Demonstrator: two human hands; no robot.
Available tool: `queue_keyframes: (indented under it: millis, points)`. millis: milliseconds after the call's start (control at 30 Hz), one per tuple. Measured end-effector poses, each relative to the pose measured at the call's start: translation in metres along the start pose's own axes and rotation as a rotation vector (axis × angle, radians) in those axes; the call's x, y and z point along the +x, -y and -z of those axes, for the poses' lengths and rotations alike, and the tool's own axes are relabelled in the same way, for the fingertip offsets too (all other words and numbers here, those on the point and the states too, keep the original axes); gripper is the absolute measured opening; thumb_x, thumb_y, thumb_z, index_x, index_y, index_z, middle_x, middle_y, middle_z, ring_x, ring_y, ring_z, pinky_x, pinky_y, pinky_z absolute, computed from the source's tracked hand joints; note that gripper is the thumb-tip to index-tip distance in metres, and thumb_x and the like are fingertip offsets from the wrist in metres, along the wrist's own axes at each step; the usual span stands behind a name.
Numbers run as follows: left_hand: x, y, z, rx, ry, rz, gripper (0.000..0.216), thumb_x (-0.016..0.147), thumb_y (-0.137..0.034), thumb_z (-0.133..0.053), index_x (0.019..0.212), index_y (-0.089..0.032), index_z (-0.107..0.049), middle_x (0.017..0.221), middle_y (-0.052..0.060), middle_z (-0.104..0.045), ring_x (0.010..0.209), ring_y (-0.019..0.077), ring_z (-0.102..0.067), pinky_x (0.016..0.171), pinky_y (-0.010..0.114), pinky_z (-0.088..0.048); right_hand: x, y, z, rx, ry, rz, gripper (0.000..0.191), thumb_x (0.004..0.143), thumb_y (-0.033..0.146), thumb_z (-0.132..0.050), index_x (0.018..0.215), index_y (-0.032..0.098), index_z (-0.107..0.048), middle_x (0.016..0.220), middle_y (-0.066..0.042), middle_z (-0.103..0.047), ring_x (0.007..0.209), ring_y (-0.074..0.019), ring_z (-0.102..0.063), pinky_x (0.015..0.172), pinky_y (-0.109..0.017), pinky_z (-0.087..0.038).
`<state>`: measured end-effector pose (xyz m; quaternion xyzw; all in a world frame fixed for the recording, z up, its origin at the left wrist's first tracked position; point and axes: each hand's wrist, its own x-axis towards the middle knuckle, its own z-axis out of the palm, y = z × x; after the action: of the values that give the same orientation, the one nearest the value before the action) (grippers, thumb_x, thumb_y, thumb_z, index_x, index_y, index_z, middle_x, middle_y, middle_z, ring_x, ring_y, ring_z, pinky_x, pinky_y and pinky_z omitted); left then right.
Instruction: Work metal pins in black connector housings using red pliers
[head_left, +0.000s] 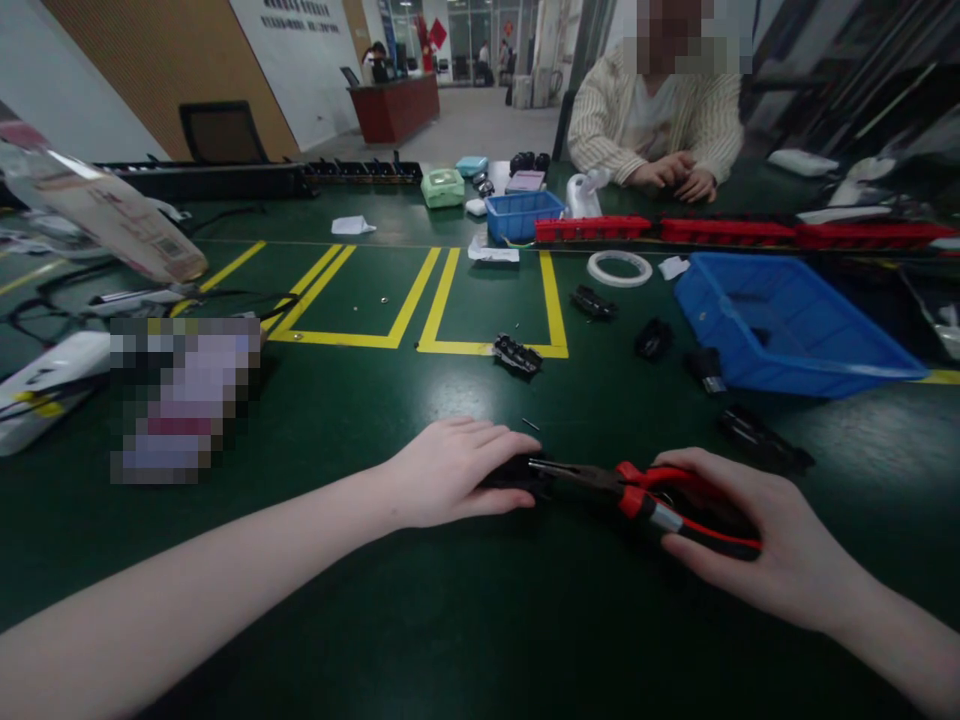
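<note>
My left hand point(450, 472) is closed around a small black plastic part point(517, 473), pressing it near the green tabletop. Much of that part is hidden under the fingers. In my right hand point(757, 535) is a pair of needle-nose pliers point(637, 490) with red and black handles. The pliers' long jaws point left, and their tips touch or reach right up to the black part; a thin shiny bit shows at the tips. A small dark pin point(531, 424) lies on the table just beyond my left fingers.
Black parts, one a jagged piece point(517, 355), lie ahead and right, beside a blue bin point(802, 330). A roll of white tape point(619, 268), red strips point(727, 232) and a small blue basket point(525, 215) stand farther back. A bottle point(112, 215) leans at left. Another person point(656, 120) sits opposite.
</note>
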<state>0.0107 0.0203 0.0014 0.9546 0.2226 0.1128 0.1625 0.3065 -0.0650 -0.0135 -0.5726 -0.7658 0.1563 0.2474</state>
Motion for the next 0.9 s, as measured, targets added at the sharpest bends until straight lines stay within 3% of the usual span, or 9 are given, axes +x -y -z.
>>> queue_keyframes:
  millis: [100,533,700,900]
  points:
    - [-0.002,0.001,0.0,0.08,-0.03,-0.079,0.045,0.099,-0.046,-0.035,0.135,-0.018,-0.042,0.088,0.002,-0.063,0.071,0.0152,-0.059,0.063,0.027,-0.044,0.0,0.001,0.0,0.016,0.006,-0.007,0.04,0.074,0.041,-0.061,0.11,0.024,-0.057,0.1,-0.006,-0.071,0.081,-0.0238,-0.068,0.067,-0.037,-0.057]
    - [-0.004,0.001,0.0,0.045,-0.038,-0.093,0.042,0.1,-0.044,-0.032,0.132,-0.021,-0.045,0.091,0.002,-0.06,0.073,0.0137,-0.057,0.064,0.025,-0.042,0.002,0.006,0.004,0.081,0.064,-0.05,0.038,0.076,0.044,-0.061,0.107,0.023,-0.059,0.096,-0.006,-0.069,0.079,-0.0233,-0.066,0.059,-0.034,-0.051]
    - [-0.005,0.001,0.001,0.013,-0.046,-0.109,0.037,0.099,-0.042,-0.036,0.128,-0.021,-0.047,0.093,0.003,-0.061,0.074,0.0138,-0.058,0.063,0.025,-0.043,0.003,0.009,0.006,0.105,0.09,-0.072,0.038,0.077,0.045,-0.06,0.106,0.021,-0.06,0.094,-0.006,-0.069,0.078,-0.022,-0.064,0.065,-0.036,-0.051]
    - [-0.006,-0.001,0.002,-0.169,-0.043,0.036,0.044,0.094,-0.041,-0.048,0.131,-0.019,-0.039,0.094,0.003,-0.065,0.079,0.0164,-0.063,0.07,0.028,-0.048,0.003,0.012,0.008,0.128,0.116,-0.102,0.037,0.076,0.045,-0.061,0.105,0.021,-0.06,0.09,-0.005,-0.068,0.074,-0.02,-0.063,0.064,-0.034,-0.05]
